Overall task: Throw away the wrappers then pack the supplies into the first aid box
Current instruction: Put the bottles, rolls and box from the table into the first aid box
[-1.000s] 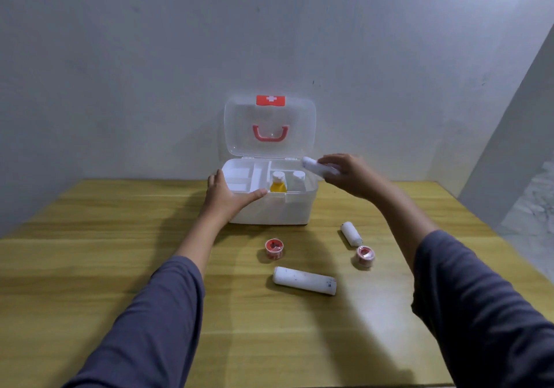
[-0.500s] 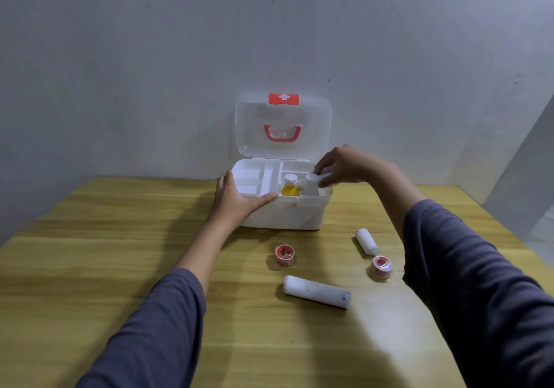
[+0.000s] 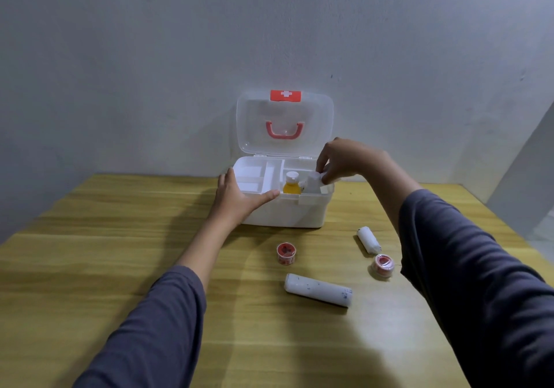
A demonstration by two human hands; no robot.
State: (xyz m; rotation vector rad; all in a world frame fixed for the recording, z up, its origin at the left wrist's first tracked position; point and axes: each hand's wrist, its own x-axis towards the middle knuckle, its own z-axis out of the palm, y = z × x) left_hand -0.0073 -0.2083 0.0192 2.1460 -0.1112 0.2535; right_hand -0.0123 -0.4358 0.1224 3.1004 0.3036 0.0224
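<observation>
The white first aid box (image 3: 287, 215) stands open against the wall, its clear lid (image 3: 284, 123) upright. My left hand (image 3: 239, 198) grips its front left rim. My right hand (image 3: 344, 159) reaches into the right compartment, fingers pinched on a white bottle (image 3: 314, 181) standing upright beside a yellow bottle (image 3: 291, 184). On the table in front lie a long white roll (image 3: 317, 290), a short white roll (image 3: 369, 239) and two red tape rolls (image 3: 286, 253) (image 3: 383, 265).
The wooden table (image 3: 120, 252) runs up to a grey wall (image 3: 150, 72) behind the box. Its right edge drops off near a pale floor (image 3: 542, 231). The box's inner tray (image 3: 254, 174) has several small dividers on the left.
My right hand carried the white bottle from above the box's right rim down into the right compartment and stood it upright. My left hand kept its hold on the box.
</observation>
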